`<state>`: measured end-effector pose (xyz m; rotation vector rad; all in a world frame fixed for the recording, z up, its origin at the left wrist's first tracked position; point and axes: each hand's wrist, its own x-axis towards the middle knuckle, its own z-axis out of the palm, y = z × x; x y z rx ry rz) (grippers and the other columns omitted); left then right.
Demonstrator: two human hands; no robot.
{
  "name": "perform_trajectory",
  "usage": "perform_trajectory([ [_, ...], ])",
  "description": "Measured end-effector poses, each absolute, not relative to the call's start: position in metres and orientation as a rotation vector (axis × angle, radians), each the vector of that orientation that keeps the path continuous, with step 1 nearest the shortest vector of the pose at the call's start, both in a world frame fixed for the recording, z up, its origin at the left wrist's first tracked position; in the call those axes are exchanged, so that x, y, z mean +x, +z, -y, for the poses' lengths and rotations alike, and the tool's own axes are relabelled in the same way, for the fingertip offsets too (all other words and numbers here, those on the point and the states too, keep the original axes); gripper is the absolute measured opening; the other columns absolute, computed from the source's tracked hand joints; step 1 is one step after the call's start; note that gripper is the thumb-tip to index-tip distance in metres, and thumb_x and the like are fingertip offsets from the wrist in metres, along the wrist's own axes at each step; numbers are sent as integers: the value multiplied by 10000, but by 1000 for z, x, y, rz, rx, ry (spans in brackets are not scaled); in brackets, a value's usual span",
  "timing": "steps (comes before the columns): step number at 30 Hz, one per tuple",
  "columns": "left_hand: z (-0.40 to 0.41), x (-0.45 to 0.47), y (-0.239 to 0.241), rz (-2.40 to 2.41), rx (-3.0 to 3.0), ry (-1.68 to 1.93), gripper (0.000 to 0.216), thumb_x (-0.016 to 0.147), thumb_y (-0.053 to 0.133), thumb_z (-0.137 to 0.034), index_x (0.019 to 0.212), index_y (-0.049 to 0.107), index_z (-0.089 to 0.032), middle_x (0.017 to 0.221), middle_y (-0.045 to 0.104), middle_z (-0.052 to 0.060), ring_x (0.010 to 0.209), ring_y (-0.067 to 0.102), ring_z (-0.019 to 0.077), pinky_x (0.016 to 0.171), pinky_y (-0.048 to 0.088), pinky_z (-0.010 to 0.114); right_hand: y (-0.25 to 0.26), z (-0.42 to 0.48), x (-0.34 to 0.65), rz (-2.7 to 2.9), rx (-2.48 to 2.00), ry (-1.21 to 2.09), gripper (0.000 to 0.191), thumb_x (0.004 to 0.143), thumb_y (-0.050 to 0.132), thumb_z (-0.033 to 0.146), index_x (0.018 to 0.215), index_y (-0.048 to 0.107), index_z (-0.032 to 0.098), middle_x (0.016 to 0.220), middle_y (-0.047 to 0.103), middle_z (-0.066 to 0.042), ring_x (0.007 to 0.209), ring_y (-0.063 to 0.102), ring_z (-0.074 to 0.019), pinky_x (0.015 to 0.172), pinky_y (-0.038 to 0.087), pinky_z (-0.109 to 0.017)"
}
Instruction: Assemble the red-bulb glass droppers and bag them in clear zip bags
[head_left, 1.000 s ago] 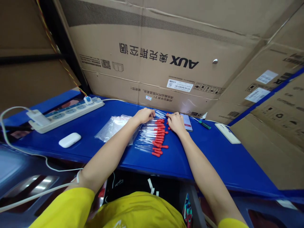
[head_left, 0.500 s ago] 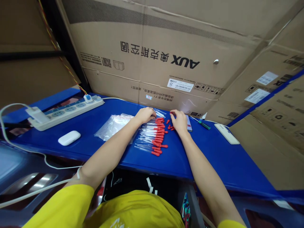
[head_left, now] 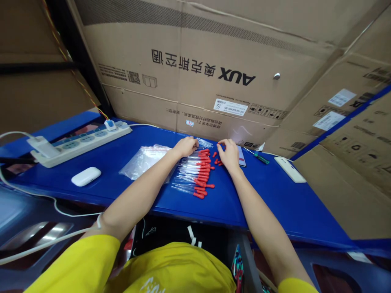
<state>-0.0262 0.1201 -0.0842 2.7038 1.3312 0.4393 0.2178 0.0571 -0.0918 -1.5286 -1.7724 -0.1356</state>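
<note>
Droppers (head_left: 200, 173) lying on the table (head_left: 275, 211), loose tubes (head_left: 204, 143) lying behind them, plastic bags (head_left: 145, 160) lying left, earbud case (head_left: 86, 176) resting farther left before the power strip (head_left: 82, 145), loose bulbs (head_left: 214, 154), smartphone (head_left: 241, 158), screwdriver (head_left: 262, 159), power bank (head_left: 289, 169) lying successively rightward, carton (head_left: 195, 42) standing behind.

Blue table (head_left: 275, 199); at centre, clear droppers (head_left: 188, 170) with red bulbs (head_left: 203, 169); above, brown carton (head_left: 195, 44), black lettering (head_left: 236, 76), dark mesh-patterned band (head_left: 134, 14); bottom, yellow shirt (head_left: 177, 264).

Background stuff on my blue table (head_left: 275, 207).
To my left: white power strip (head_left: 82, 145) with plugs (head_left: 45, 147) in, rounded white case (head_left: 86, 176) nearer me. Right: phone (head_left: 241, 156), green-handled screwdriver (head_left: 262, 159), flat white device (head_left: 290, 169). AUX carton (head_left: 195, 44) behind, upside down.
</note>
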Motion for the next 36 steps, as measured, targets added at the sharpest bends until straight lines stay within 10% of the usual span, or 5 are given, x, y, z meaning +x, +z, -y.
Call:
perform_trajectory([
  [18,-92,-18,-62,-1025,2631,793,409,978,425,-68,1365,532,-143,1041,760,108,980,723,247,855,513,328,-83,-46,200,1750,-1269,35,212,1018,572,386,992,712,229,950,768,-79,863,694,-257,836,528,-365],
  [28,-78,-7,-60,-1110,2637,836,377,1146,291,-445,1147,596,-222,1027,775,100,984,753,285,827,507,343,-75,-43,198,1606,-1100,240,310,997,632,489,1023,782,219,999,789,-84,902,716,-245,816,565,-367],
  [36,-69,1,-66,-1074,2582,878,269,1115,357,-278,1308,538,-224,1054,778,100,965,755,276,800,505,336,-74,-35,186,1499,-1099,310,330,964,667,523,1090,721,223,954,762,-67,838,705,-229,672,553,-327],
])
